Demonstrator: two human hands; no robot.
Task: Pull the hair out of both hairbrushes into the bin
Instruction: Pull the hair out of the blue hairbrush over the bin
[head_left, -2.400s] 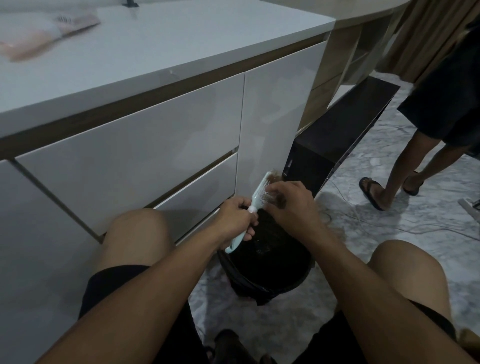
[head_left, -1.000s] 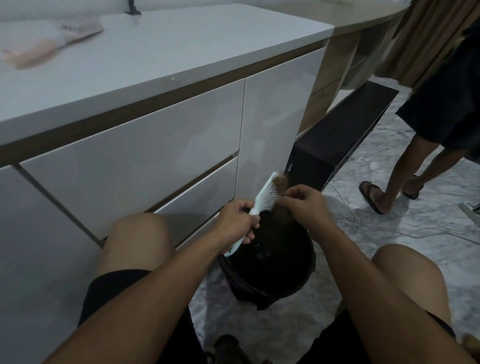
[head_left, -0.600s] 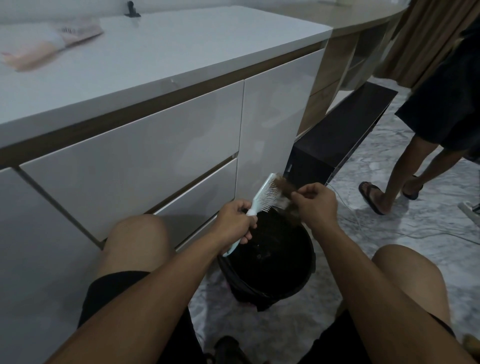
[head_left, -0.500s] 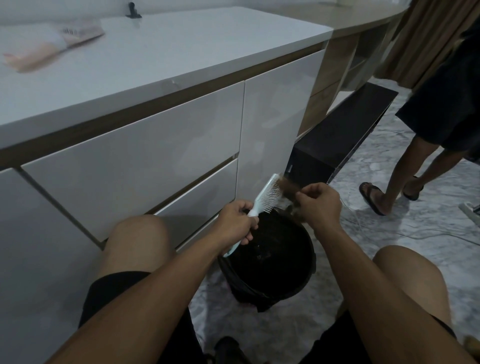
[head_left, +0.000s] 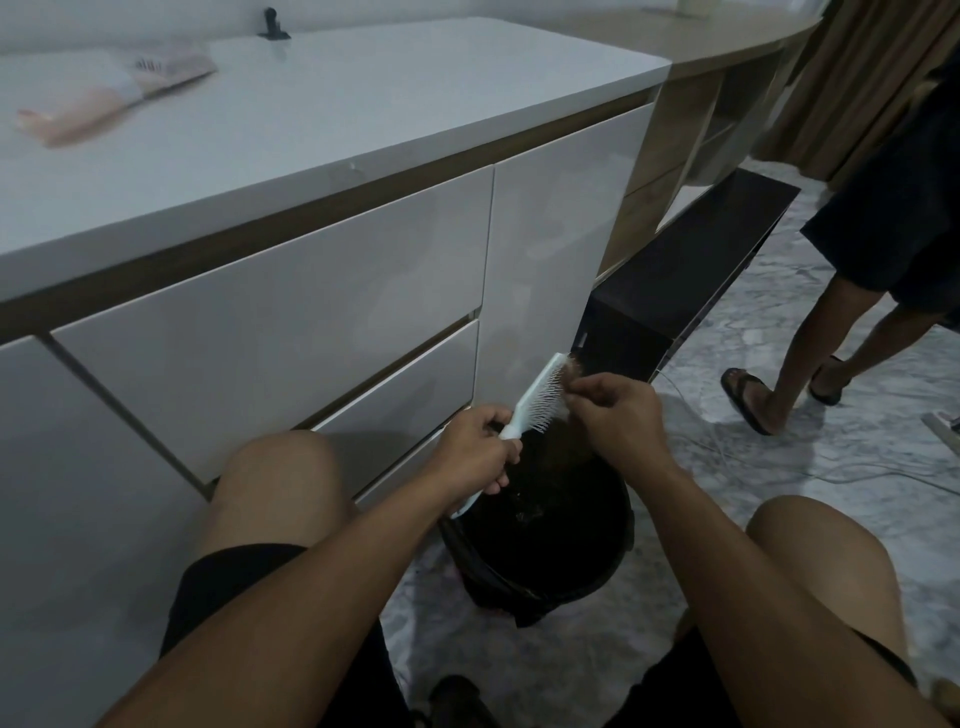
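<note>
A dim room with a grey marble floor (head_left: 841, 519) and a long white-topped cabinet (head_left: 322, 291) running along the left, its glossy drawer fronts facing the seated person. On the countertop at far left lies a pink hairbrush (head_left: 114, 98), blurred, so little more than its bristle head and pale handle can be made out; a small black object (head_left: 271, 26) stands behind it near the wall.

Between the bare knees, the left hand (head_left: 475, 454) is clenched around the handle of a pale blue hairbrush (head_left: 535, 402), holding it tilted with the head up and to the right, white bristles facing right. Just right of it, the right hand (head_left: 618, 415) pinches a tuft of brown hair (head_left: 575, 371) at the top of the bristles, fingertips against the brush head. Both hands sit directly above a black bin (head_left: 545, 540) lined with a dark bag, standing on the floor close to the cabinet; what lies inside is too dark to tell, perhaps some loose strands.

Behind the bin is a black box-like unit (head_left: 691, 270) beside a wooden shelf. At far right a second person (head_left: 852, 270) in dark shorts and flip-flops stands on the marble, with thin cables (head_left: 779, 467) trailing across the floor near their feet.
</note>
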